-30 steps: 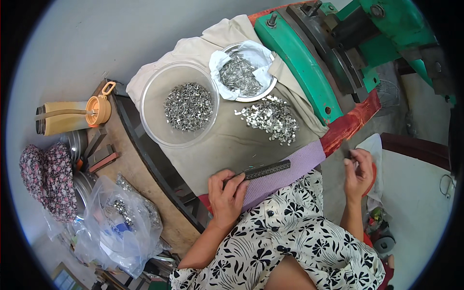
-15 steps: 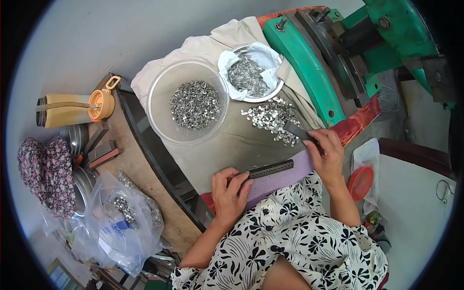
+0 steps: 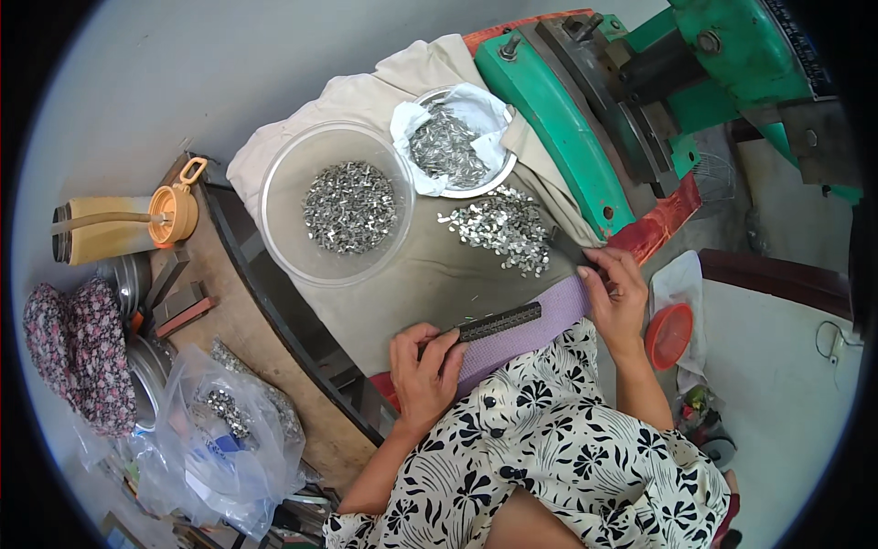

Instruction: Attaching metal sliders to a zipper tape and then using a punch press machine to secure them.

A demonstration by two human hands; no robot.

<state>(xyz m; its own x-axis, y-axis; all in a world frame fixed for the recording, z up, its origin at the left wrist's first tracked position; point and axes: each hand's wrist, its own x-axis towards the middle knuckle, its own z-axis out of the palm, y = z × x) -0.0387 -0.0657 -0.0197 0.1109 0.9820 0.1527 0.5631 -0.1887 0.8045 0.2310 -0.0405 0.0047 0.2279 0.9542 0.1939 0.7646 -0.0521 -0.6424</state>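
Note:
My left hand [image 3: 425, 373] is closed on the left end of a black slotted bar [image 3: 501, 322], which lies over a purple textured mat [image 3: 558, 311] at the table's near edge. My right hand [image 3: 617, 295] pinches a dark flat bar [image 3: 571, 249] between thumb and fingers. The bar's far end reaches the right side of a loose pile of small shiny metal pieces [image 3: 505, 233] on the beige cloth. Behind the pile sits a metal bowl lined with white sheeting [image 3: 494, 108], full of thin metal slivers [image 3: 448, 146].
A clear plastic tub [image 3: 274, 220] of small metal pieces stands left of the bowl. A green press [image 3: 558, 137] fills the back right. On the left side table [image 3: 261, 366] are an orange-lidded bottle [image 3: 172, 215] and plastic bags [image 3: 229, 457]. A red basin [image 3: 669, 337] sits lower right.
The whole view has shifted slightly, moving the table things left. Both hands keep their bars; the right-hand bar is still beside the pile and now looks darker and less distinct.

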